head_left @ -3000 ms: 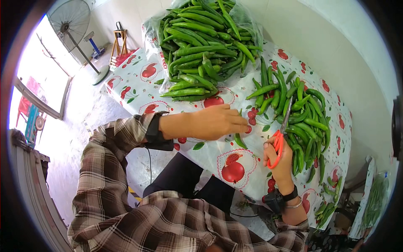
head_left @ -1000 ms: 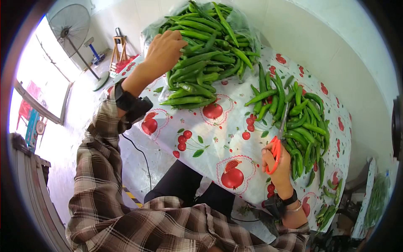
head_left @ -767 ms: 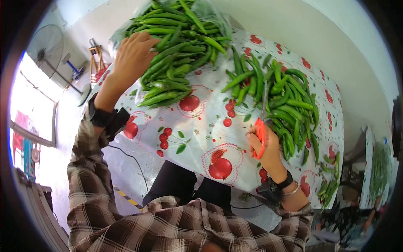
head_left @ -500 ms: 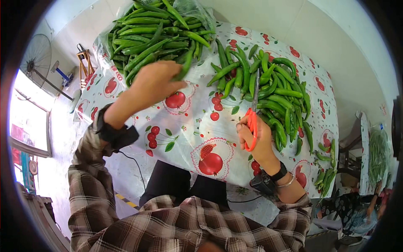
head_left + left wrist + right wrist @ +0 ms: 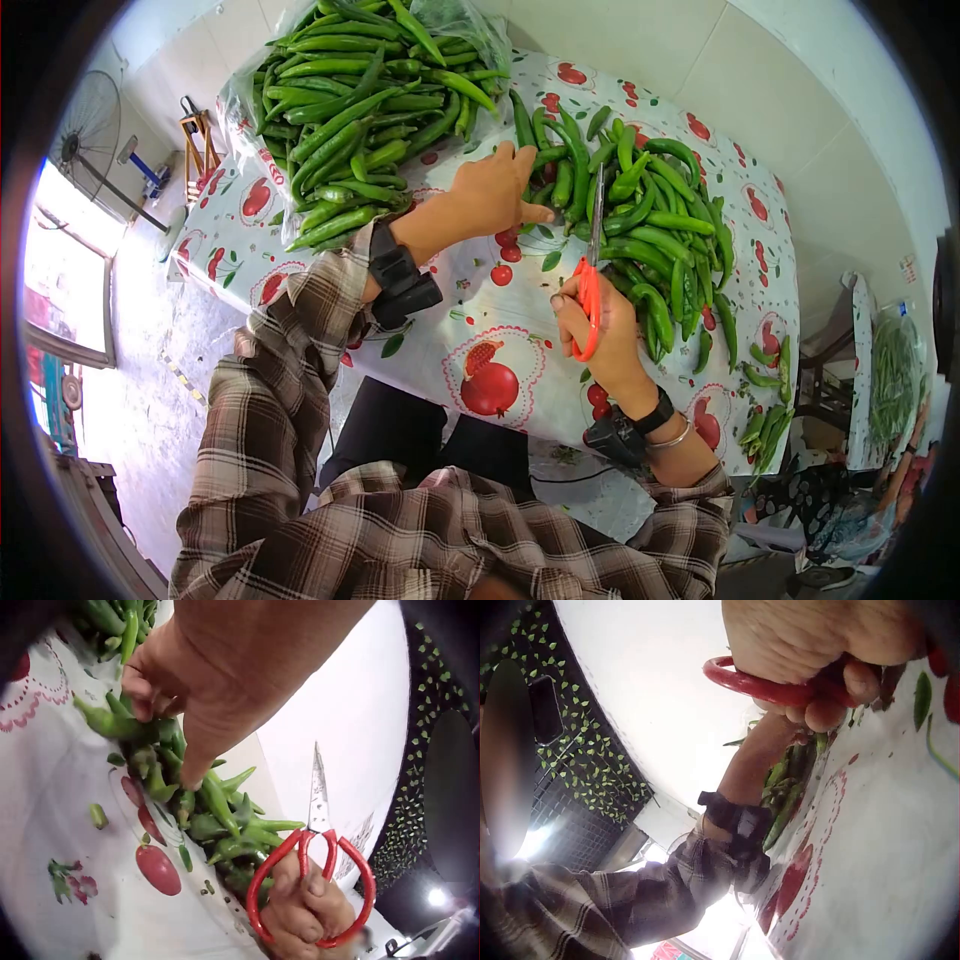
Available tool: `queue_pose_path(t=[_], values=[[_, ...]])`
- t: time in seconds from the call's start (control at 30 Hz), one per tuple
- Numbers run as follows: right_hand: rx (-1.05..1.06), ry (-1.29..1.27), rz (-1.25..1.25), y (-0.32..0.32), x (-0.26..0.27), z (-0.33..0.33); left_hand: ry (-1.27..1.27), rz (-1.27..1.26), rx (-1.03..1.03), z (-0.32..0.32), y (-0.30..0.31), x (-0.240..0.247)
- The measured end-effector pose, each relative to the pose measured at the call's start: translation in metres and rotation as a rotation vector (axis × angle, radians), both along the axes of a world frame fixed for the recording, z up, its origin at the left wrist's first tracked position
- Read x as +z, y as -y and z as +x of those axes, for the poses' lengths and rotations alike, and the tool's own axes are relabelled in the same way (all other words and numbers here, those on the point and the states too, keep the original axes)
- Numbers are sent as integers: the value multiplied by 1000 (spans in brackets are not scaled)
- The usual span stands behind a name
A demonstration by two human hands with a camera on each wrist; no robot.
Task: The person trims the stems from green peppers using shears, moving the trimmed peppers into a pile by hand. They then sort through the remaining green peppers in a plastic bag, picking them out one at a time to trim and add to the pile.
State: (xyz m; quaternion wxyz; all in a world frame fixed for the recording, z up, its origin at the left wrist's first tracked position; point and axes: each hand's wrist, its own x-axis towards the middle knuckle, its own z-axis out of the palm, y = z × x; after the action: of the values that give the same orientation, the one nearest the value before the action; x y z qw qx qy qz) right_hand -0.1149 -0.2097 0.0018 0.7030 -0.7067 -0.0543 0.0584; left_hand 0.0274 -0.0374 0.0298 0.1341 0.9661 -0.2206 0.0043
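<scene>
My left hand (image 5: 490, 192) reaches to the left edge of a loose pile of green chili peppers (image 5: 665, 235) on the table. Its thumb and forefinger stand apart. In the left wrist view, the fingers (image 5: 141, 705) bend over a pepper (image 5: 109, 722) while the thumb points down beside several others. My right hand (image 5: 612, 335) holds red-handled scissors (image 5: 590, 305) by the finger loops. Their metal blades point away from me along the pile's left side. The right wrist view shows a red loop (image 5: 757, 688) under the curled fingers.
A large clear plastic bag (image 5: 490, 45) heaped with green peppers (image 5: 350, 90) stands at the back left. A few small pepper pieces (image 5: 768, 430) lie at the right table edge. The fruit-patterned tablecloth (image 5: 440, 330) covers the table. A standing fan (image 5: 85, 150) is beyond it.
The left hand was near me with a pepper, went up to the bag, then swung right to the loose pile. The right hand keeps the scissors. The head view has shifted.
</scene>
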Motion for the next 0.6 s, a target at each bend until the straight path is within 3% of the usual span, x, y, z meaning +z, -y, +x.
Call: queue_pose_path(t=[0.6], values=[[7,-11,6,0,1,0,86,58,-21,4,-5,-18]])
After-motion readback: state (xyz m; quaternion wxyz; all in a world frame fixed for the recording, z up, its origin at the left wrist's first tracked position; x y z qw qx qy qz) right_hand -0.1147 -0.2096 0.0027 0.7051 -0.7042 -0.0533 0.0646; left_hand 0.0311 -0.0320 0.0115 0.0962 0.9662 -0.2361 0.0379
